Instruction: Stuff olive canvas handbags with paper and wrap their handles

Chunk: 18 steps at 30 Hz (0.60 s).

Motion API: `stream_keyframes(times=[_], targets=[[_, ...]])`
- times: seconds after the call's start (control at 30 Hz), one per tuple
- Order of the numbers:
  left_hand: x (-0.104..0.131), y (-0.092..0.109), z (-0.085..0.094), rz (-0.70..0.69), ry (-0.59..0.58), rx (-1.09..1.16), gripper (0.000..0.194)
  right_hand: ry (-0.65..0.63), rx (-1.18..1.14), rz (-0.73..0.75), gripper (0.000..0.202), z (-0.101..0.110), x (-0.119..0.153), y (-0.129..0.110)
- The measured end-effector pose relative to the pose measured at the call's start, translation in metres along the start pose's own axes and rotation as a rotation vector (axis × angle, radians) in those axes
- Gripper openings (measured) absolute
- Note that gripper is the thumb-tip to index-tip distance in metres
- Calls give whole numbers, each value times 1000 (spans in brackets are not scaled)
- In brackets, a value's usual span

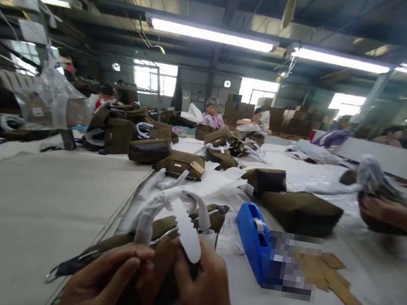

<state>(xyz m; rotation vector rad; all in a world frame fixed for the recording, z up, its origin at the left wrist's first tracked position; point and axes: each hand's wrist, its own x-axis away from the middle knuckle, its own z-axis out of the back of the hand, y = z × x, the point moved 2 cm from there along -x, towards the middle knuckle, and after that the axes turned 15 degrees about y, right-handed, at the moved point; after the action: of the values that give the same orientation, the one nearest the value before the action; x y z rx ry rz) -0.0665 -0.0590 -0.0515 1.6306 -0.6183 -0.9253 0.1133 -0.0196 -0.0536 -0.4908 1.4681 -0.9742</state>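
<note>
An olive-brown bag [168, 227] with a zipper lies at the table's near edge, its handles wrapped in white paper. My left hand [106, 276] is at the bag's left side, thumb and fingertips pinched together; what they hold, if anything, is too small to tell. My right hand [205, 287] is closed around the bag's near side, beside a white strip with a jagged edge [185, 229] that sticks up over the bag. A blue tape dispenser [256, 243] stands right of the bag.
Brown bags [300, 211] lie beyond the dispenser, more are heaped at the back left [119, 134]. Cardboard pieces [337, 284] lie at the right. Another person's hand [387, 212] holds a bag at the far right. Several people work across the table [45, 199].
</note>
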Motion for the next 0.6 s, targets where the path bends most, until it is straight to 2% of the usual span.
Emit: stream_keyframes(times=[0.13, 0.23, 0.33, 0.43, 0.53, 0.6], targets=[[1, 24, -1, -332, -16, -140, 9, -63, -219, -221, 13, 2, -6, -3], [2, 31, -4, -516, -87, -205, 12, -110, -374, -378, 15, 0, -6, -4], [8, 34, -8, -586, -164, -197, 20, -117, -488, -528, 25, -4, -4, -6], [18, 33, -14, -610, -267, -150, 21, -137, -564, -622, 31, -8, 0, -8], [23, 29, -16, -695, -321, -181, 23, -153, -554, -656, 36, -12, 3, -7], [21, 26, -14, -779, -307, -266, 26, -167, -544, -631, 36, -14, 3, -6]])
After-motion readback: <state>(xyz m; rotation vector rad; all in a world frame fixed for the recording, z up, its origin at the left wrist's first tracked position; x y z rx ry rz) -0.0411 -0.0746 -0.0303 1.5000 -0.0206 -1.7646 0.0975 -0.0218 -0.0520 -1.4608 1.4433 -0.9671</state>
